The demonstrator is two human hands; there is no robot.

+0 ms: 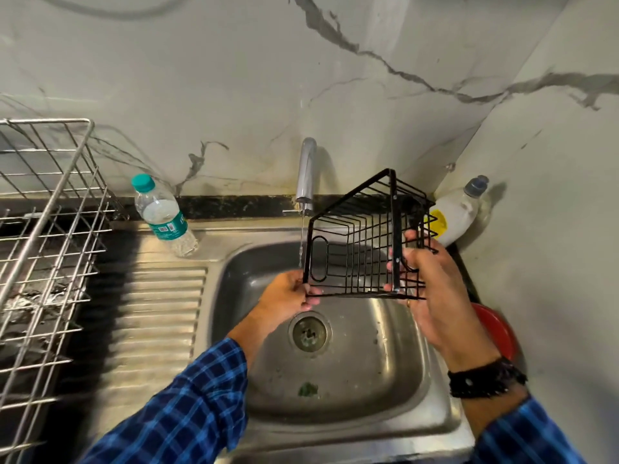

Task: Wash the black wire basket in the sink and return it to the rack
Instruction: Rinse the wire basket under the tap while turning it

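Note:
The black wire basket [360,239] hangs tilted above the steel sink [234,262], just right of a thin stream of water falling from the chrome tap [306,172]. My left hand [288,301] pinches the basket's lower left corner. My right hand [432,289] grips its right side around a flat black bar. The silver wire rack [43,229] stands at the far left on the counter.
A clear water bottle with a teal cap [160,214] stands on the sink's ribbed drainboard [160,313]. A white soap bottle [459,212] leans in the right corner, a red bowl [495,329] below it. Marble walls close in behind and on the right.

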